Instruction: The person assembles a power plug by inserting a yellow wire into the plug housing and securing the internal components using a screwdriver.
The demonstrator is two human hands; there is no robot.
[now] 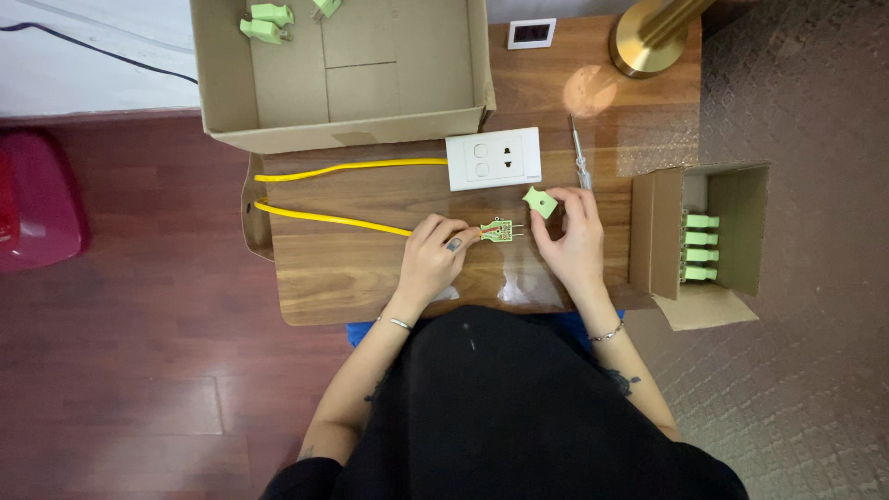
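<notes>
My left hand pinches the open green plug (yellow cable attached) while my right hand grips its cover.

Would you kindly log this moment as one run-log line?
left hand: holds open green plug on yellow cable | right hand: holds green plug cover

The left hand pinches an opened green plug wired to a yellow cable on the wooden surface. At three o'clock, the right hand holds the green plug cover.
</notes>
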